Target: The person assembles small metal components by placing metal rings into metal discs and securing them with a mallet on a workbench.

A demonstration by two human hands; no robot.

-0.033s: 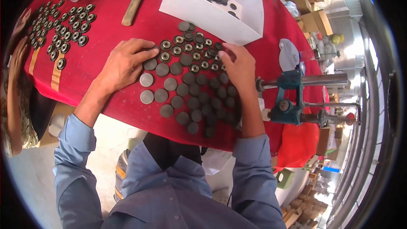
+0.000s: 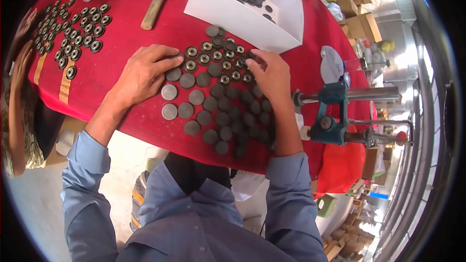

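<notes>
Two groups of small round pieces lie on the red cloth in front of me: plain dark discs (image 2: 196,97) nearer my body, and dark pieces with metal ring centres (image 2: 204,58) beyond them. At the left edge of the group rests my left hand (image 2: 148,73), its thumb and forefinger closed on the edge of a dark disc mostly hidden by the fingers. My right hand (image 2: 271,73) reaches in from the right, thumb and forefinger pinched at a dark round piece (image 2: 251,54) on the ring-centred side. Its other fingers are curled.
Beyond the discs stands a white box (image 2: 242,24) with several dark discs inside. A wooden stick (image 2: 159,2) lies to its left. More ringed pieces (image 2: 89,28) spread at the left, near another person's hands (image 2: 20,63). A green hand press (image 2: 329,116) stands at the right.
My right hand has moved slightly left, its thumb and forefinger closer over the ringed pieces. My left hand stays in about the same place.
</notes>
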